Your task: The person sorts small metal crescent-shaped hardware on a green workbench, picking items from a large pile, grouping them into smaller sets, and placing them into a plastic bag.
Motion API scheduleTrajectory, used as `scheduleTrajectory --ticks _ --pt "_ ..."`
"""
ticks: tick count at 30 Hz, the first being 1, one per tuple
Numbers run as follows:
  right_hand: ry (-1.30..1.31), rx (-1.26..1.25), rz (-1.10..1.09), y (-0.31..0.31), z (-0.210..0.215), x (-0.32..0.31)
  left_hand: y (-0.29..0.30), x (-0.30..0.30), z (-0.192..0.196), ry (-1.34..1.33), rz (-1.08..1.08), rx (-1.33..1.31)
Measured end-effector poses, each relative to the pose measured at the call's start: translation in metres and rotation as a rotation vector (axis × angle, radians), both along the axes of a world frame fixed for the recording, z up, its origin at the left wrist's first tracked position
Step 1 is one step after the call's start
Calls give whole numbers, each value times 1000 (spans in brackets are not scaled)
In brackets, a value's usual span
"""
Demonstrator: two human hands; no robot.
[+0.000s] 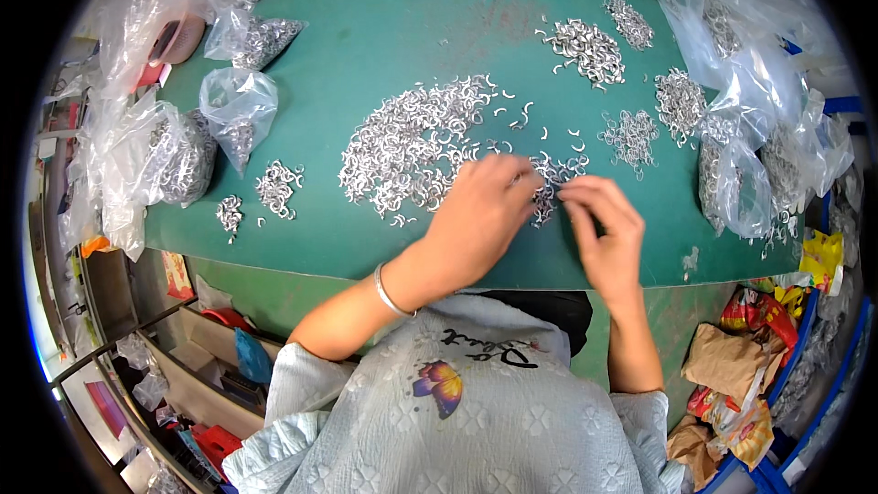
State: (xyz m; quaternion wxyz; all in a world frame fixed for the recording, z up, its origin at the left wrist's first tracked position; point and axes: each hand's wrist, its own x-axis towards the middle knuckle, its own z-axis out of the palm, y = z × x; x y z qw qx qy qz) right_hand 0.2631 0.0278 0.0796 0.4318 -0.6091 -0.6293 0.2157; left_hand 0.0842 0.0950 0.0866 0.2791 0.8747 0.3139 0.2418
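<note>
A big heap of small silver C-shaped metal hooks [416, 144] lies on the green table mat [366, 27]. My left hand [480, 215], with a silver bangle on the wrist, rests at the heap's right end, fingers pinched on hooks. My right hand [604, 229] meets it from the right, fingertips pinched on a small linked cluster of hooks [549, 178] between the two hands. What exactly sits inside the fingers is hidden.
Smaller hook piles [590, 50] [629, 137] [277, 187] dot the mat. Clear plastic bags of hooks stand at the left [238, 110] and right [736, 174]. Crumpled wrappers [750, 311] and shelves with clutter [201, 375] lie below the table edge.
</note>
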Motion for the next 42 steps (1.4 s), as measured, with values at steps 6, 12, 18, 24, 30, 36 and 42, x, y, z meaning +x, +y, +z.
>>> scheduleTrajectory --ticks 6,12,18,24,30,36,42 --pt "-157 -118 -220 -13 9 35 -1 4 -6 166 -366 251" --pt "-258 -223 -283 -39 12 54 30 -6 -8 335 -170 319" --pt "-399 -54 -95 -31 7 15 -5 -2 -11 137 -105 218" --pt "-365 -35 -8 -35 -6 6 -14 -4 -13 109 -9 144" --pt "-299 -25 -97 -32 5 18 -28 22 -16 225 -66 161" --pt "-354 -49 10 -37 -1 4 -36 13 -18 165 -78 51" --pt "-297 -64 78 -45 0 6 -43 12 -13 22 -8 -2"
